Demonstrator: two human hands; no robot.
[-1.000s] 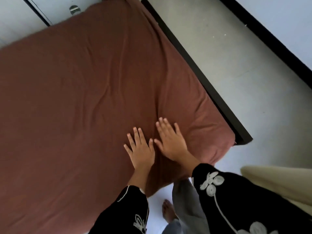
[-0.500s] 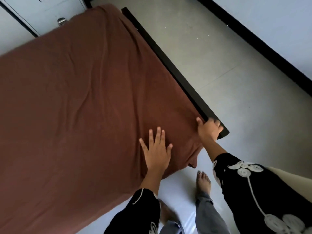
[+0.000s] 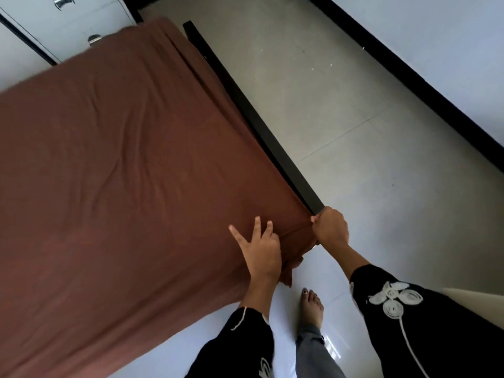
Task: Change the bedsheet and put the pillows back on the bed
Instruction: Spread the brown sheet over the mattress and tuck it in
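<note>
A pale grey drawer cabinet (image 3: 68, 25) stands shut at far left, its contents hidden. The reddish-brown fabric bedsheet (image 3: 122, 186) lies stretched over the bed, beside the black bed frame (image 3: 259, 124). The left hand (image 3: 261, 251) presses spread fingers near the bedsheet's corner. Just beside it, the right hand (image 3: 330, 231) grips that corner.

A brown bedsheet (image 3: 122, 173) of soft, matt cloth, lightly creased, covers the bed. Along its right side runs a black bed frame (image 3: 272, 137), smooth with a dull sheen. The pale tiled floor (image 3: 354, 118) is glossy, most reflective at the near end. Far left, a smooth pale cabinet (image 3: 81, 17) carries shiny metal handles (image 3: 93, 39). Black cloth sleeves (image 3: 441, 336) bear white embroidery.
</note>
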